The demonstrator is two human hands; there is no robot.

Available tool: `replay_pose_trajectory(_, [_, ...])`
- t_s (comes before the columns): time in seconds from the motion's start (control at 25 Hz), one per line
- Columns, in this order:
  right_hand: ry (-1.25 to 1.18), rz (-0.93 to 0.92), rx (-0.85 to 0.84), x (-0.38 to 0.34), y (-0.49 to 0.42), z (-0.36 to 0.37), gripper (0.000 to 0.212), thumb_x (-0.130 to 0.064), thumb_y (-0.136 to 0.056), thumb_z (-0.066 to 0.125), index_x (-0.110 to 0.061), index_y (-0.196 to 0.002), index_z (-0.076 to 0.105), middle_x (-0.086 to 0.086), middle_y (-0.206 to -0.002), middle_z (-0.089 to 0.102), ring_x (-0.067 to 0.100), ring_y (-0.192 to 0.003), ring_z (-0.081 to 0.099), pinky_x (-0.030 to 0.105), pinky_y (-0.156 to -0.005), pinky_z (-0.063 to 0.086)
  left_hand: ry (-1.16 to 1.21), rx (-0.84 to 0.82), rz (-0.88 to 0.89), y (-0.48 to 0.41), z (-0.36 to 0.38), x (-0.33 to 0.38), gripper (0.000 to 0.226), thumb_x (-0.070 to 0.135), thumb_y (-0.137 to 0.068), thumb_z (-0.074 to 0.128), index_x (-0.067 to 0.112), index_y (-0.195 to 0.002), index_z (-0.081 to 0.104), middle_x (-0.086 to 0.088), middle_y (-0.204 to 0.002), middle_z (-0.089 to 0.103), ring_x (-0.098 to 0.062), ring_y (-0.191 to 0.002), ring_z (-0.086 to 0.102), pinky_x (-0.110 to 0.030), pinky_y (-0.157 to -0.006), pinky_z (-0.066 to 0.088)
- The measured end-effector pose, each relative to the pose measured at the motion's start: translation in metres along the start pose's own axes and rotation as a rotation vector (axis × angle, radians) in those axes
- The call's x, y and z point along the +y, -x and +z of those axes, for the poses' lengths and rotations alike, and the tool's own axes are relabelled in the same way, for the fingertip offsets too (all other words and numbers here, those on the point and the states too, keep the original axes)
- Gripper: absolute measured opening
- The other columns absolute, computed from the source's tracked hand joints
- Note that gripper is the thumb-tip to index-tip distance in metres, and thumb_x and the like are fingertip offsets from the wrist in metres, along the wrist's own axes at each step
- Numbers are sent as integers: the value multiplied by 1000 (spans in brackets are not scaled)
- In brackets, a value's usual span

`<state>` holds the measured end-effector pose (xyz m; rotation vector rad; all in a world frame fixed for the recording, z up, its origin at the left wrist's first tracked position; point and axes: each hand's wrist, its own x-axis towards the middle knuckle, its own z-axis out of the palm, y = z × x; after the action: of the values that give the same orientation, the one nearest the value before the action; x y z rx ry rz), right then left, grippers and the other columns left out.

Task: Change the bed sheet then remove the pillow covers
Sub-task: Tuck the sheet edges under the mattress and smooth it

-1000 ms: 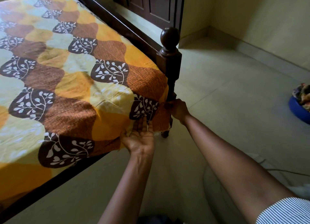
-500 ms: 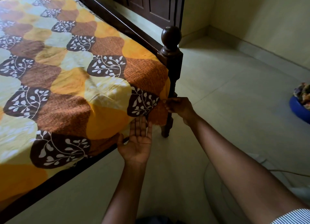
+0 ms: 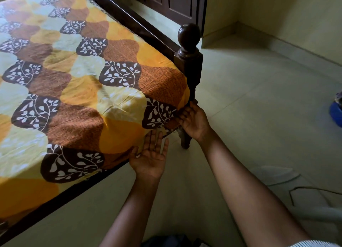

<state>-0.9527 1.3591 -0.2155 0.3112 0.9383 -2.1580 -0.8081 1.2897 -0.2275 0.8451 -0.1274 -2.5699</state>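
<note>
A bed sheet [image 3: 88,91] patterned in yellow, orange and brown with white leaf prints covers the mattress on a dark wooden bed frame [image 3: 129,20]. My left hand [image 3: 150,155] is palm up with fingers spread, its fingertips against the sheet's lower edge near the corner. My right hand [image 3: 194,120] is flat and open against the sheet's corner, beside the round-topped bedpost [image 3: 189,61]. Neither hand grips cloth. No pillows are in view.
Pale tiled floor [image 3: 259,102] stretches right of the bed. A blue tub [image 3: 335,113] holding cloth sits at the right edge. A dark wooden door [image 3: 175,2] stands behind the bedpost. A pale plastic chair [image 3: 296,200] is at lower right.
My right hand has let go of the pinched sheet corner and opened flat against it. My left hand has slipped out from under the sheet edge. The hanging corner flap is tucked in.
</note>
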Motion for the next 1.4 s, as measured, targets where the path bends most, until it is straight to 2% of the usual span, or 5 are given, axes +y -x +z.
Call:
replay_pose_trajectory(0.4, [318,-145,361,23,-4,-11,32,-3,-85,64,2,-116,61,8,-75,63,14,-61,57,23,-64,52,-20,41,-14,4,10,2,48,37,-93,33,6,-128,48,-13,-131,55,-28,-120,53,-48,-94,42])
replay_pose_trajectory(0.64, [-107,-21,-81,18,4,-4,36,-29,-100,37,-7,-125,50,9,-113,59,19,-98,58,35,-96,44,-2,-68,-50,4,-1,10,51,39,-93,31,5,-127,48,-14,-131,56,-29,-119,54,-50,-89,43])
replay_pose_trajectory(0.84, [-186,25,-103,22,-8,10,49,-49,-98,27,-12,-118,52,8,-107,59,21,-100,56,31,-86,45,-59,-72,-49,2,-3,11,48,37,-93,30,7,-124,52,-11,-126,60,-27,-120,53,-48,-92,42])
replay_pose_trajectory(1.2, [176,184,143,94,32,-29,9,-15,-90,59,-11,-96,64,2,-73,64,8,-59,62,19,-59,51,-185,392,284,10,-57,48,10,21,-95,50,13,-96,56,-6,-124,56,-19,-104,57,-33,-89,43])
replay_pose_trajectory(1.4, [401,254,62,112,39,-3,31,-8,-93,53,0,-123,54,16,-102,64,35,-106,60,37,-90,49,-294,516,326,3,-57,52,27,13,-90,57,13,-117,57,-2,-113,59,-13,-87,59,-30,-85,45])
